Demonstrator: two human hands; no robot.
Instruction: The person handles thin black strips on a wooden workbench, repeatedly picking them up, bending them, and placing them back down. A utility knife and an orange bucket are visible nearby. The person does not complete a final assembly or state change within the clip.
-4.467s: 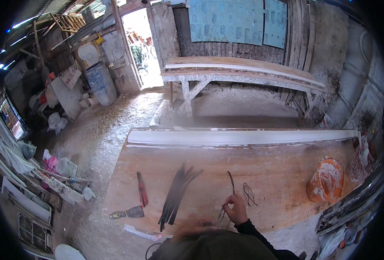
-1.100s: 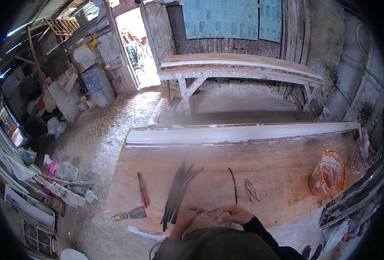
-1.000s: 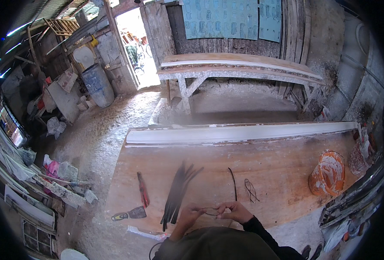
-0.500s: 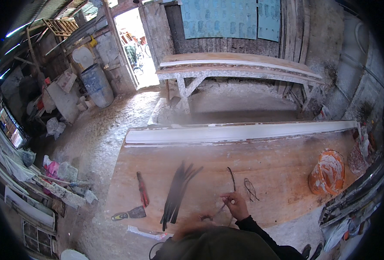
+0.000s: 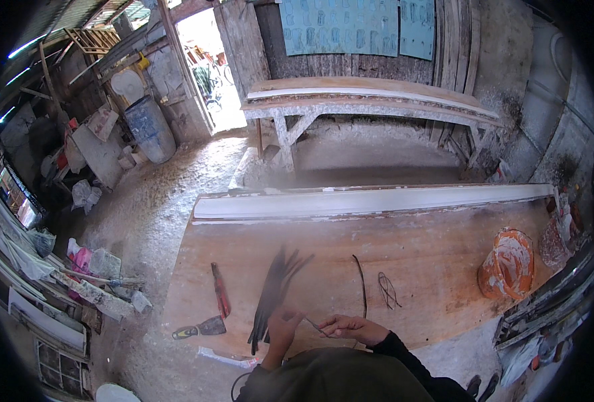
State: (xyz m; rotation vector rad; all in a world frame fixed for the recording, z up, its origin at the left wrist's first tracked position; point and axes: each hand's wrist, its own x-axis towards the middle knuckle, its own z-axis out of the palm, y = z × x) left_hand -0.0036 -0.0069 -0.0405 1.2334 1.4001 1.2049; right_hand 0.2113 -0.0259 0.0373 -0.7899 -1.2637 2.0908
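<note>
Close to my body, over the near edge of the wooden board [image 5: 431, 268], both hands work at a thin dark strip [image 5: 316, 327] stretched between them. Its left end is pinched by my left hand [image 5: 282, 329], its right end by my right hand [image 5: 356, 328]. Partly behind my left hand lies a bundle of black flat strips [image 5: 270, 295]. One single black strip [image 5: 360, 278] lies beyond my right hand, and a loose loop of thin dark cord [image 5: 387, 292] is beside it. Further left are a slim red-and-black tool [image 5: 220, 295] and a putty knife [image 5: 203, 328] with a yellow-and-black handle.
A long white moulding [image 5: 370, 203] runs along the board's far edge. On the right stands an orange bucket [image 5: 506, 264] smeared with white. Behind is a whitened bench [image 5: 377, 110]; a blue barrel [image 5: 150, 130] stands near the doorway. A white-and-red tube [image 5: 227, 360] lies at the near edge.
My right hand has come down toward me, away from the single black strip. My left hand, blurred and low before, has risen beside the bundle, and the thin strip now spans both hands.
</note>
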